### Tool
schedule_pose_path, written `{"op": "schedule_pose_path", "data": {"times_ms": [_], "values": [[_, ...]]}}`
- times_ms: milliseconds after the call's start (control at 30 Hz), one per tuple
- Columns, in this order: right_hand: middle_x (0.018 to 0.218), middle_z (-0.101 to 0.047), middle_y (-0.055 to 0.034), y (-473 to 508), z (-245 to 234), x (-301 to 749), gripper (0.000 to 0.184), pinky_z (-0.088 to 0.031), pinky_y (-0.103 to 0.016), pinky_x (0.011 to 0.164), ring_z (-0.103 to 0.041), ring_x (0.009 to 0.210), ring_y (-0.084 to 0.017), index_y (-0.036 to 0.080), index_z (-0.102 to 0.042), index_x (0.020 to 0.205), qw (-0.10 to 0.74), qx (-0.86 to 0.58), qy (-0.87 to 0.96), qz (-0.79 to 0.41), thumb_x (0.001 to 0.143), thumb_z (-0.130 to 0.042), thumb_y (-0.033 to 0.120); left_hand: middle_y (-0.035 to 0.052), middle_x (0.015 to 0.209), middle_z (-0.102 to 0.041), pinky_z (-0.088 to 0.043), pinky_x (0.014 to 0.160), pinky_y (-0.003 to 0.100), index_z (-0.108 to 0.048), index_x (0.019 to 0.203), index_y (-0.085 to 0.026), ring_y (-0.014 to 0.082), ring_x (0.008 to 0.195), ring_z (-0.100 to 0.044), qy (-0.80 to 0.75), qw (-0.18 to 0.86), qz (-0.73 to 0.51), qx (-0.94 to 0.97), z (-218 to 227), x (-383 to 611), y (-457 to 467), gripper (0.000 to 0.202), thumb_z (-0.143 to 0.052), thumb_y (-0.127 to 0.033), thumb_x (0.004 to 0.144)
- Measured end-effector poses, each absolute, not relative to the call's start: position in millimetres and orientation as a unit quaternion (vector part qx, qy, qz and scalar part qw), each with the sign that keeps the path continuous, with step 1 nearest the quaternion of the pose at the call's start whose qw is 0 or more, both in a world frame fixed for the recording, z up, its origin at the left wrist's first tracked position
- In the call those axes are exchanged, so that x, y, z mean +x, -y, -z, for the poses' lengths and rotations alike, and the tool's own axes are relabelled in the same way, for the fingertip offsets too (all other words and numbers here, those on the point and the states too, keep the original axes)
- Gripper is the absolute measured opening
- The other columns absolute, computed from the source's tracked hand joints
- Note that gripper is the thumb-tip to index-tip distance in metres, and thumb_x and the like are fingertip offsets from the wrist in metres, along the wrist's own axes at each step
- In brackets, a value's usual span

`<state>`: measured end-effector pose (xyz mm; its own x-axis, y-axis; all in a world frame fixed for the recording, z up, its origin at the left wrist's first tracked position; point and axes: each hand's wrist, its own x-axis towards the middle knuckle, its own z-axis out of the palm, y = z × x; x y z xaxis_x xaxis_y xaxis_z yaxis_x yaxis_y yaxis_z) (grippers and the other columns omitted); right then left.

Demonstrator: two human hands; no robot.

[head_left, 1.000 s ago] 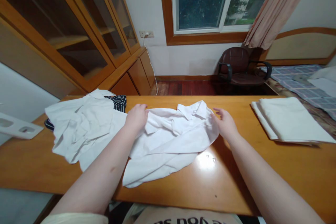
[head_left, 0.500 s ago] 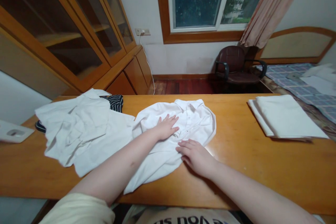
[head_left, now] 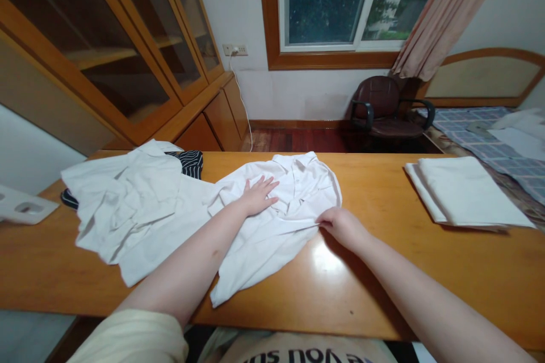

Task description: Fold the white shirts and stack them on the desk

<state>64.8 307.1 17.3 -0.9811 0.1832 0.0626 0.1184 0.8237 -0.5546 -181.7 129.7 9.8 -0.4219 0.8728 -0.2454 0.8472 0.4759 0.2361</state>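
Note:
A crumpled white shirt (head_left: 293, 204) lies in the middle of the wooden table (head_left: 383, 272). My left hand (head_left: 258, 195) rests flat on it with the fingers spread, just left of the collar. My right hand (head_left: 340, 224) is closed on the shirt's right edge, pinching the cloth at the hem. A loose tail of the shirt trails toward the table's near edge.
A heap of white clothes (head_left: 128, 204) with a dark striped garment (head_left: 189, 161) under it lies at the left. A folded white stack (head_left: 464, 193) sits at the right. A white object (head_left: 21, 210) lies at the far left. Beyond are a chair (head_left: 383, 108) and cabinets (head_left: 128, 51).
My right hand has slid from the shirt's front out to its right edge and closed on the cloth. The left hand stays pressed flat on the shirt.

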Motion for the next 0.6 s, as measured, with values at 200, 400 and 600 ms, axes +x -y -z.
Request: {"op": "schedule_pose_path", "data": {"times_ms": [200,400,600], "values": [[0.080,-0.070,-0.0048,-355.2,-28.4,78.4,0.016,-0.045,-0.037,0.079,-0.060,0.081,-0.022,0.024,-0.072,0.079,0.166,-0.178,0.935,-0.256,0.077,-0.057,0.025,0.0048,0.155,-0.013,-0.004,0.108,0.061,-0.023,0.146,-0.030,0.0285,0.142,-0.006,-0.852,0.162,-0.031,0.497,-9.9,-197.5,-127.8,0.064,-0.032,-0.056,0.088],[0.089,-0.066,-0.0063,-419.1,-28.9,116.3,0.020,-0.044,-0.036,0.082,-0.059,0.085,-0.022,0.021,-0.071,0.075,0.247,-0.346,0.872,-0.242,0.072,-0.057,0.036,0.0035,0.155,-0.014,-0.003,0.109,0.059,-0.023,0.146,-0.031,0.0277,0.142,-0.007,-0.856,0.153,-0.032,0.492,-7.9,-196.3,-127.5,0.064,-0.032,-0.057,0.088],[0.056,-0.060,-0.0035,-448.5,-17.2,147.8,0.018,-0.045,-0.035,0.053,-0.054,0.049,-0.019,0.018,-0.069,0.075,0.218,-0.536,0.747,-0.326,0.063,-0.065,0.031,0.0024,0.153,-0.022,-0.004,0.111,0.054,-0.030,0.143,-0.031,0.0257,0.141,-0.015,-0.868,0.087,-0.050,0.487,-2.2,-187.2,-125.1,0.058,-0.033,-0.055,0.090]]}}
